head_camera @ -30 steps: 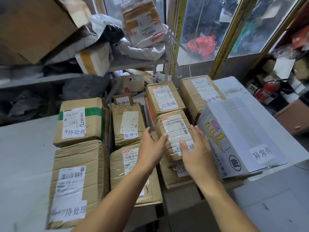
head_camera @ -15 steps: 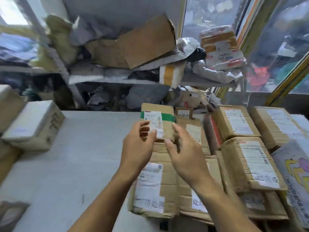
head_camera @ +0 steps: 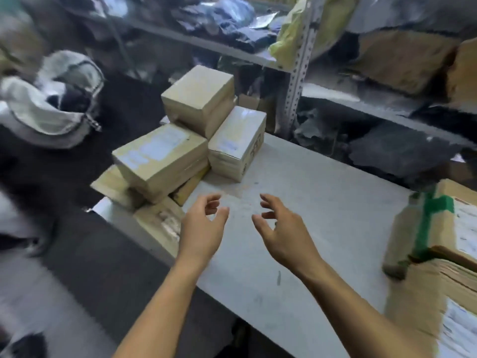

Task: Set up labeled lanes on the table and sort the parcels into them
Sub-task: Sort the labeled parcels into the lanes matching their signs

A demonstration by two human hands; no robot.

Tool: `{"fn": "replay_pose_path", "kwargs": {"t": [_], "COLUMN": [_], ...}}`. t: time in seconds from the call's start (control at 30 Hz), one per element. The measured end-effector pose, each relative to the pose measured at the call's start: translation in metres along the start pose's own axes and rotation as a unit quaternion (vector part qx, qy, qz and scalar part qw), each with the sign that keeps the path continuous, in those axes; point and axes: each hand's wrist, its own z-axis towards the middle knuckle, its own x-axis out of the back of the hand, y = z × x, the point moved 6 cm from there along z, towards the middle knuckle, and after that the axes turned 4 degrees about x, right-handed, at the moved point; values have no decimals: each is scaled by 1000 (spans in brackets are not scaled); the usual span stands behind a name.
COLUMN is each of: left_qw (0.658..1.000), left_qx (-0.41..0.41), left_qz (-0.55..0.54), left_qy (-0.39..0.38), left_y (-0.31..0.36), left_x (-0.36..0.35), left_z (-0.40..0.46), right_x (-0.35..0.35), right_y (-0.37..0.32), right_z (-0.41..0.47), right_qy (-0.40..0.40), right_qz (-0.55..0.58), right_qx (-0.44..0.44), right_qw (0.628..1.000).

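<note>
A pile of several brown parcels (head_camera: 160, 156) sits at the left end of the white table (head_camera: 322, 192), one box (head_camera: 198, 99) on top and a white-topped box (head_camera: 237, 143) beside it. My left hand (head_camera: 204, 223) and my right hand (head_camera: 281, 228) hover empty over the bare table just in front of the pile, fingers loosely curled, touching nothing. At the right edge lie sorted parcels, the nearest one with green tape (head_camera: 433, 218). The view is blurred by motion.
Metal shelving (head_camera: 296, 73) crammed with bags and cardboard runs behind the table. A grey-white zipped bag (head_camera: 51, 99) lies on the dark floor at the left. More parcels (head_camera: 426, 301) stack at the lower right.
My view has swung left, from the labelled parcel rows to the unsorted pile at the table's left end. Both hands let go of the parcels and moved left, empty.
</note>
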Motion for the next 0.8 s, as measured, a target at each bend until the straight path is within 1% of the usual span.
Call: {"fn": "replay_pose_path", "kwargs": {"t": [0.1,0.2,0.23,0.3,0.37,0.47,0.53,0.63,0.67,0.73,0.8], "left_qw": [993,969,961,950,946,951,950,951,957,970,983], "left_qx": [59,140,168,210,207,127,77,67,69,74,90], "left_qz": [-21,-43,-50,-78,-101,-108,-134,-152,-137,-73,-34], "left_qy": [98,197,212,217,229,261,271,260,248,218,156], "left_y": [-53,-103,-117,-139,-145,-128,-109,-89,-83,-74,-72], "left_x": [49,79,83,86,90,108,127,157,165,180,186], "left_z": [19,21,21,19,21,43,69,125,144,178,206], "right_x": [-63,-115,-128,-146,-156,-158,-158,-168,-173,-184,-195], "right_y": [-13,-19,-20,-22,-24,-31,-37,-50,-54,-61,-66], "right_z": [23,38,41,48,56,77,98,129,136,145,148], "right_qy": [-99,-173,-188,-200,-197,-167,-144,-133,-132,-130,-132], "right_qz": [-2,-22,-28,-34,-23,50,135,248,275,322,348], "right_qx": [3,3,2,2,-2,-46,-100,-171,-190,-223,-245], "right_qw": [995,985,982,979,980,984,975,944,933,911,895]}}
